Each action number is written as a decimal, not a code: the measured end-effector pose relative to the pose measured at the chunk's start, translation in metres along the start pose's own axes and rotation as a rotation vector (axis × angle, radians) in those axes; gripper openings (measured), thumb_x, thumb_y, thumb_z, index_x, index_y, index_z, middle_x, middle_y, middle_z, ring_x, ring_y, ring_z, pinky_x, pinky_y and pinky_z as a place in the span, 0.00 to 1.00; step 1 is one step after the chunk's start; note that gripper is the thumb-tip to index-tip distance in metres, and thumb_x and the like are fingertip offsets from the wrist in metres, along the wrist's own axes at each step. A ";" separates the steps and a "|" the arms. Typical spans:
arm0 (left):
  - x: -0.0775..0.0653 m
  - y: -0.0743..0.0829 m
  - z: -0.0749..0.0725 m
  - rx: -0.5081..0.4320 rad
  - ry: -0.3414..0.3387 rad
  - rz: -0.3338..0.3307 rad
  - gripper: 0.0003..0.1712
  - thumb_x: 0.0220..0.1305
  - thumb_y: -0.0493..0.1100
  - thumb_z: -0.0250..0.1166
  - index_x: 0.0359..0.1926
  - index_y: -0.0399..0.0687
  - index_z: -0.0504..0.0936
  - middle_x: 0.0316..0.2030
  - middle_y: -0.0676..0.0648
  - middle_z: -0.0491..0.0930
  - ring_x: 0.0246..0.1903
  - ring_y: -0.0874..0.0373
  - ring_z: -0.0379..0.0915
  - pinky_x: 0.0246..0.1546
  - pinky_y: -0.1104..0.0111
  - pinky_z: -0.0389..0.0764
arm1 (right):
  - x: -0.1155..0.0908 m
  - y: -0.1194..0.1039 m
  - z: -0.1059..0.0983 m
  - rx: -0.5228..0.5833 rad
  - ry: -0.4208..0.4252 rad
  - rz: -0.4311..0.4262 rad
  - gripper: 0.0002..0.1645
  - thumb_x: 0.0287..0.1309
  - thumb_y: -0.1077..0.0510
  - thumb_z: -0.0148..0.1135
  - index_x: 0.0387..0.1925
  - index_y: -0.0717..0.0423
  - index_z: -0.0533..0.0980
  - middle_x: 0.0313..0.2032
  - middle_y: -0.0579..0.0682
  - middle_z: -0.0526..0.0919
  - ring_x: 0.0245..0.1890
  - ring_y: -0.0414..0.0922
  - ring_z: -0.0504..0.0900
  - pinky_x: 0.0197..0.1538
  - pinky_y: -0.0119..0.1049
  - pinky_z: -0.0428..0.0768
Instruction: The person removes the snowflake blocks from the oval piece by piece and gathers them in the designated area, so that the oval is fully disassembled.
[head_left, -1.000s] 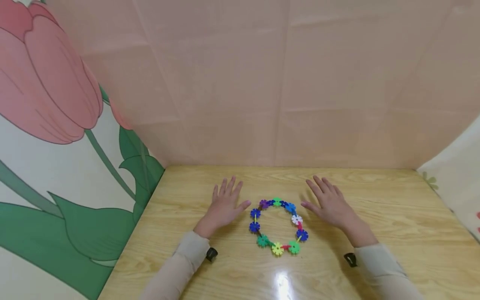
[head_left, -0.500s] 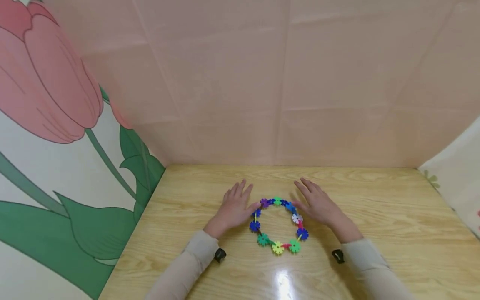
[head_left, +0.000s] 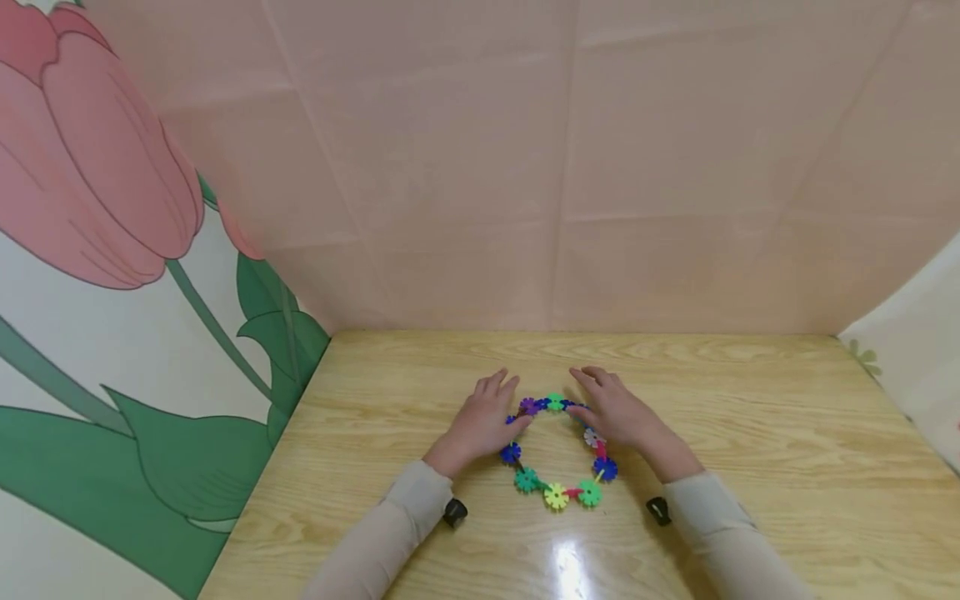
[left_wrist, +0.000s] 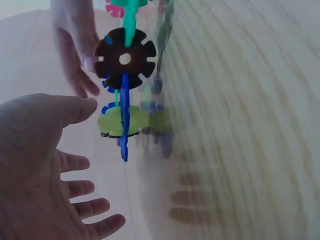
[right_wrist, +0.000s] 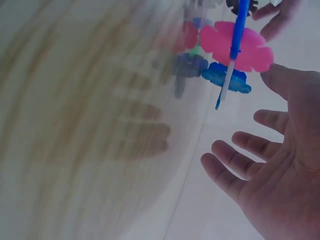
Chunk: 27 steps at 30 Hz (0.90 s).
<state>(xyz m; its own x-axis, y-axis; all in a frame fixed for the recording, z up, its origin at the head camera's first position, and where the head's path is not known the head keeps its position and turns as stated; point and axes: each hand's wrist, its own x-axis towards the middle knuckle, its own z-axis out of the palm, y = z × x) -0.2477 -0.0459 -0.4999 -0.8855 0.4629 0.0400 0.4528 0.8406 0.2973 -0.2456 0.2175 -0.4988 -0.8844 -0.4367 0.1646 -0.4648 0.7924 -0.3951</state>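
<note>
A ring of interlocking flower discs (head_left: 557, 497) in several colours lies on the table, some discs flat and others standing on edge as links. My left hand (head_left: 482, 427) is spread over the ring's far left side and covers part of a blue disc. Over the far right side, my right hand (head_left: 617, 414) hides part of a light blue disc. The left wrist view has the thumb close beside a brown disc (left_wrist: 110, 62) and a yellow-green disc (left_wrist: 107, 121). In the right wrist view, a pink disc (right_wrist: 212, 42) sits by the right thumb. Neither hand grips anything.
The wooden table (head_left: 780, 433) reaches back to a pink cloth backdrop (head_left: 450, 167). A tulip-print panel (head_left: 112, 183) borders the left side, and a pale patterned cloth (head_left: 915, 350) the right. Small black devices (head_left: 455, 512) sit at both cuffs.
Both hands have moved inward from either side of the ring, their thumbs now overlapping its far part in the head view. The ring has stayed in place.
</note>
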 end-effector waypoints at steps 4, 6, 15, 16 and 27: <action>0.003 0.004 0.003 -0.009 0.008 0.008 0.42 0.73 0.62 0.58 0.77 0.45 0.58 0.76 0.40 0.56 0.73 0.44 0.55 0.70 0.53 0.66 | 0.003 -0.003 0.003 0.003 -0.028 0.010 0.40 0.71 0.48 0.61 0.75 0.63 0.60 0.67 0.69 0.66 0.65 0.68 0.67 0.61 0.66 0.72; 0.004 0.006 0.004 -0.026 0.008 0.006 0.41 0.73 0.60 0.59 0.77 0.45 0.59 0.75 0.41 0.58 0.72 0.45 0.56 0.70 0.54 0.67 | 0.004 -0.004 0.004 0.013 -0.051 0.026 0.41 0.71 0.47 0.61 0.75 0.62 0.59 0.67 0.68 0.67 0.65 0.67 0.67 0.62 0.66 0.72; 0.010 0.016 0.006 -0.056 0.000 -0.014 0.36 0.71 0.54 0.63 0.74 0.46 0.65 0.68 0.44 0.67 0.66 0.50 0.62 0.63 0.59 0.74 | 0.011 -0.007 0.006 0.013 -0.134 0.040 0.38 0.70 0.49 0.62 0.73 0.64 0.63 0.57 0.62 0.73 0.56 0.59 0.74 0.58 0.58 0.77; 0.011 0.017 0.006 -0.058 -0.004 -0.017 0.36 0.71 0.53 0.63 0.73 0.46 0.65 0.67 0.44 0.67 0.65 0.50 0.62 0.62 0.60 0.75 | 0.012 -0.006 0.006 0.006 -0.142 0.039 0.37 0.70 0.50 0.63 0.72 0.64 0.64 0.56 0.61 0.73 0.54 0.57 0.75 0.57 0.56 0.78; 0.017 0.022 0.012 -0.027 -0.020 0.023 0.27 0.72 0.45 0.63 0.68 0.43 0.72 0.58 0.45 0.74 0.57 0.52 0.66 0.57 0.66 0.76 | 0.021 -0.009 0.006 -0.005 -0.234 0.046 0.28 0.68 0.56 0.65 0.63 0.64 0.73 0.48 0.57 0.76 0.48 0.53 0.79 0.55 0.53 0.80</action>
<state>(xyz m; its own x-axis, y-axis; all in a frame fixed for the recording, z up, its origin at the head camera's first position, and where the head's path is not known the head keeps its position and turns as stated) -0.2511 -0.0161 -0.5038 -0.8726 0.4877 0.0281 0.4698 0.8220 0.3219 -0.2598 0.1989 -0.4976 -0.8709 -0.4868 -0.0673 -0.4254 0.8154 -0.3926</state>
